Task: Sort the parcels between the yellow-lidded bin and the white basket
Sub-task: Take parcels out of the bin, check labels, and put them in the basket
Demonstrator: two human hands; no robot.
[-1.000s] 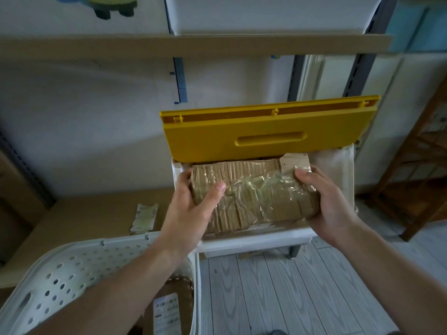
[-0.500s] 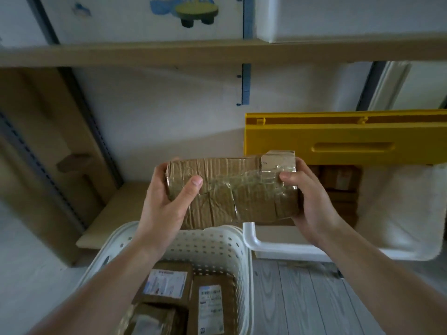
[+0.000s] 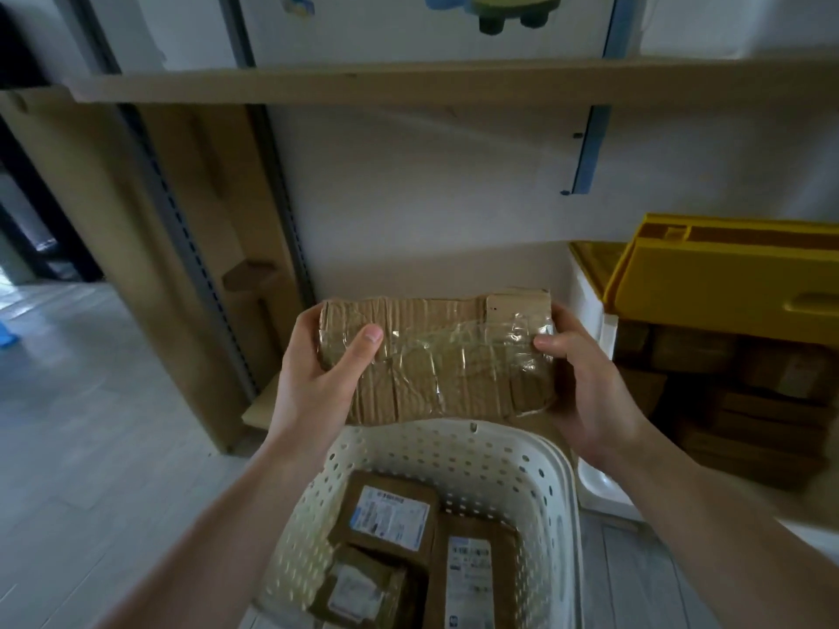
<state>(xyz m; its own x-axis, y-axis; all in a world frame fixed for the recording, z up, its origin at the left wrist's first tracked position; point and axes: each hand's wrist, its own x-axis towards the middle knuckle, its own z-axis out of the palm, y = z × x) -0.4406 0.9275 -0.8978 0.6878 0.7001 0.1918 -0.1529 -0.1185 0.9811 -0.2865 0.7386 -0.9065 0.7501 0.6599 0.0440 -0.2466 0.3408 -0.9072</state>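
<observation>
A brown cardboard parcel wrapped in clear tape hangs in the air above the far rim of the white perforated basket. My left hand grips its left end, thumb across the front. My right hand grips its right end. Inside the basket lie three labelled brown parcels. At the right stands the white bin with its yellow lid raised, and several brown parcels are stacked inside it.
A wooden shelf board runs overhead. A cardboard panel leans at the left beside a metal upright. A low wooden board lies behind the basket. Pale plank floor spreads to the left.
Both hands carried the taped parcel left, out of the yellow-lidded bin and over the white basket. The view swung left, so the bin now sits at the right edge.
</observation>
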